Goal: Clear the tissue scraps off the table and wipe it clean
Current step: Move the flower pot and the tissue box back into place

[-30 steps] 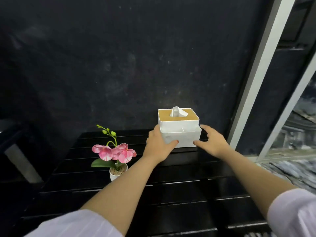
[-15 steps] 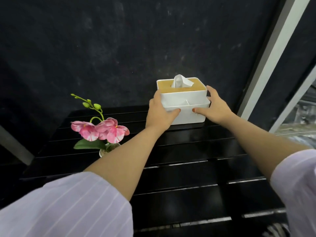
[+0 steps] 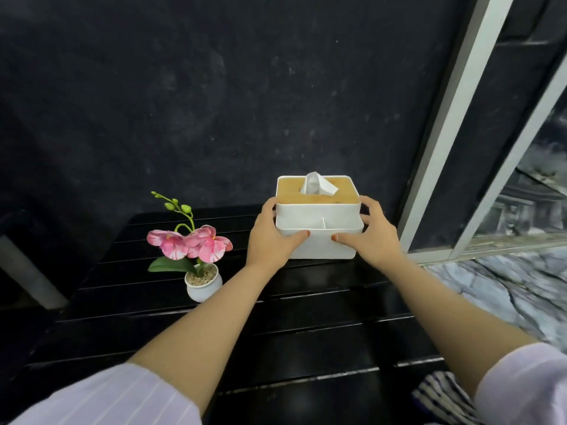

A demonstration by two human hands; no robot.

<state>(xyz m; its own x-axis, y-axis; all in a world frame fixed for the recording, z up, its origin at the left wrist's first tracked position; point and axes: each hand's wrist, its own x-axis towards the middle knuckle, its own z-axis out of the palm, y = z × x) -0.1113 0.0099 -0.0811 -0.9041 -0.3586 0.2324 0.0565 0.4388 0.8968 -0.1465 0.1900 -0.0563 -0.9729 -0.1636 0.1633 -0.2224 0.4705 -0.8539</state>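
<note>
Both hands clamp the tissue box [image 3: 317,223]: left grip [image 3: 271,240] on its left side, right grip [image 3: 372,237] on its right. Box at tabletop [image 3: 306,332] back edge; flower pot [image 3: 202,282] left of box.

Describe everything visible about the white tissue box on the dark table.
The white plastic tissue box has a tan, wood-look lid, a white tissue sticking up from its slot, and a divided front compartment. It sits upright at the back of the black slatted table. The left hand and right hand grip its sides.
</note>
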